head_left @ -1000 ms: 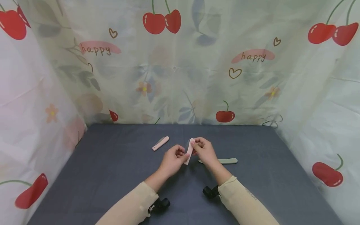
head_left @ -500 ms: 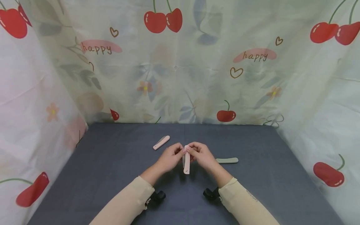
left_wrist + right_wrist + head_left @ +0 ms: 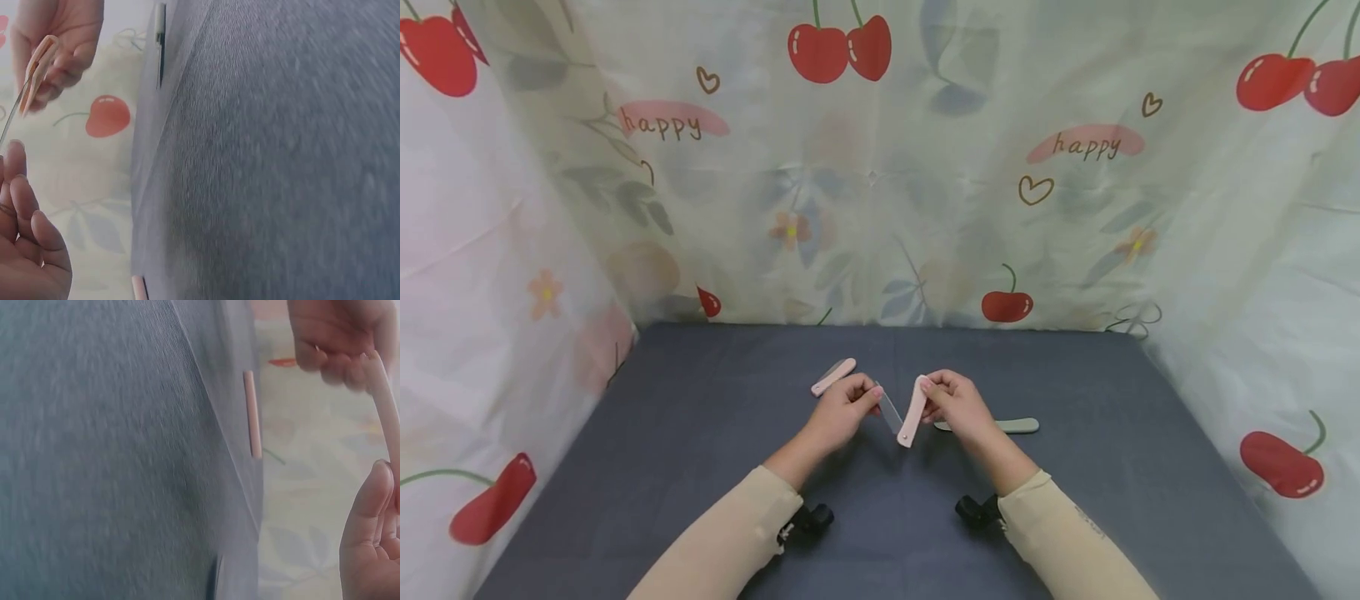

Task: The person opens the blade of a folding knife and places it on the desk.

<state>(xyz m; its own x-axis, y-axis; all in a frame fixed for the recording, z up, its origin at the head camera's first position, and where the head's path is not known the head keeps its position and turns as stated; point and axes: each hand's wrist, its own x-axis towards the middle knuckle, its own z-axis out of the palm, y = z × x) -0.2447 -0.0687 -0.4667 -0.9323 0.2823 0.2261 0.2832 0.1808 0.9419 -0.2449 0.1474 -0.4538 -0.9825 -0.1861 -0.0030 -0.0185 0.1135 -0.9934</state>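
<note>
A pink folding knife [image 3: 913, 414] hangs over the table between my hands, its blade swung partway out so that blade and handle form a V. My left hand [image 3: 847, 407] pinches the blade [image 3: 890, 409] near its tip. The upper end of the pink handle is held between the thumb and fingers of my right hand [image 3: 957, 403]. In the left wrist view the blade [image 3: 14, 115] runs from the handle [image 3: 39, 72] down toward my left fingertips. A second pink folding knife [image 3: 834, 377] lies beyond my left hand. The green folding knife [image 3: 1021, 426] lies partly hidden behind my right wrist.
A dark grey cloth covers the table [image 3: 715, 433]. Curtains with cherry prints [image 3: 880, 192] stand behind and along both sides. A small black camera sits at each wrist, one by the left sleeve [image 3: 811, 518] and one by the right sleeve [image 3: 976, 511].
The blade, earlier folded along the pink handle, has been pulled partly out. My hands have moved apart, the left one to the left with the blade, the right one rightward with the handle.
</note>
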